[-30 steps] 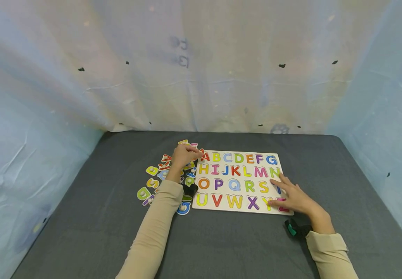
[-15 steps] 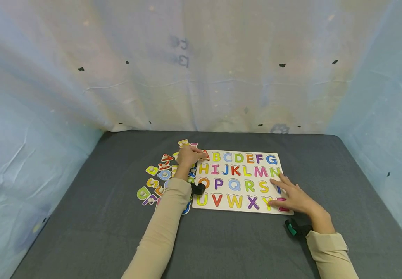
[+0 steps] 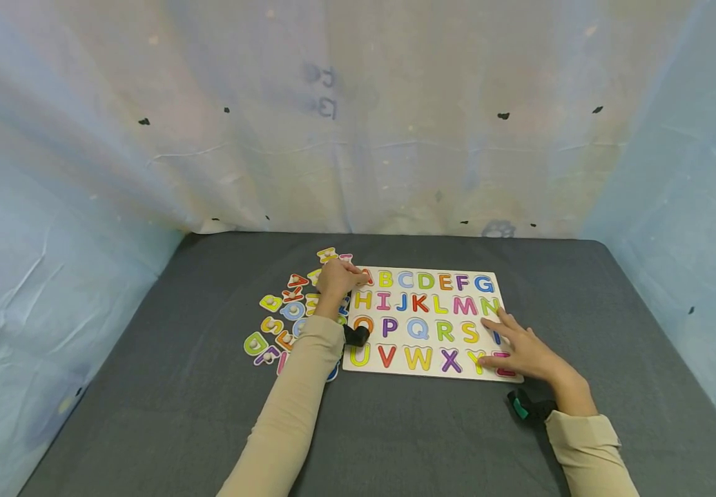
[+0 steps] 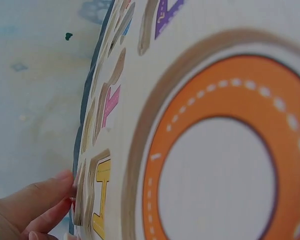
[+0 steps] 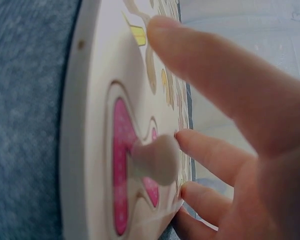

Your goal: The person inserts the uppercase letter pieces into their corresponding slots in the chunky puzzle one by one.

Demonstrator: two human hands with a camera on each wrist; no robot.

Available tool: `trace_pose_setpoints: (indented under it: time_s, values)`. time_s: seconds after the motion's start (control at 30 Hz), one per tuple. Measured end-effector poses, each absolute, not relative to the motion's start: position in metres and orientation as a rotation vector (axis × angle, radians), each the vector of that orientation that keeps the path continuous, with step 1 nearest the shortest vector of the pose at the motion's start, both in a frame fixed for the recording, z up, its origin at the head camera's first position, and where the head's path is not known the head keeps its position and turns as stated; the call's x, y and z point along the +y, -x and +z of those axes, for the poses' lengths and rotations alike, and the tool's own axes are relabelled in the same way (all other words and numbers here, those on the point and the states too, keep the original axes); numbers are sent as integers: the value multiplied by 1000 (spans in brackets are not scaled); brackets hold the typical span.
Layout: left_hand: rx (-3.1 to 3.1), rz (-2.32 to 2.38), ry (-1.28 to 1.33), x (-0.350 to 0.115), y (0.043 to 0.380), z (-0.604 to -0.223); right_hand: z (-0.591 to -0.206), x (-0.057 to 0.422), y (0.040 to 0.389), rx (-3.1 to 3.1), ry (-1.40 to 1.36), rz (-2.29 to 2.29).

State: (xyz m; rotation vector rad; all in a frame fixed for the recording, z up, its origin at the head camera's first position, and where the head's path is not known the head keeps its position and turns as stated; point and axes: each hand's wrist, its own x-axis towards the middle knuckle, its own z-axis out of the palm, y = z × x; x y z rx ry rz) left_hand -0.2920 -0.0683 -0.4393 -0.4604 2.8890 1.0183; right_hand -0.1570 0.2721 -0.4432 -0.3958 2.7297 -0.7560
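We list the grey worktop [image 3: 432, 442], our right grip [image 3: 524, 351] released and spread on the letter board [image 3: 430, 318] at four o'clock, loose letter pieces [image 3: 293, 311] at its nine, our left grip [image 3: 340, 279] pinching a red letter piece [image 3: 369, 276] at its ten, cloth backdrop [image 3: 382, 124] at twelve

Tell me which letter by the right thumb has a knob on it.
The pink Z in the bottom-right corner of the board: a pale knob sticks up from it, whereas the yellow Y beside it shows none.
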Motion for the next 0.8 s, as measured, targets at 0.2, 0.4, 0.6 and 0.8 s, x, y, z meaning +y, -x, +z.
trace_pose_setpoints:
  time_s: [0.2,0.4,0.6,0.8]
  values:
    - [2865,989,451,-68,293,-438,-443,272,157,2718,389,-757]
    - [2878,1028,399,-72,290,-438,-443,272,158,2717,396,-752]
    - [2877,1105,366,-80,287,-437,-442,272,157,2714,402,-754]
    - [2846,1266,211,-94,278,-432,-443,272,157,2712,387,-777]
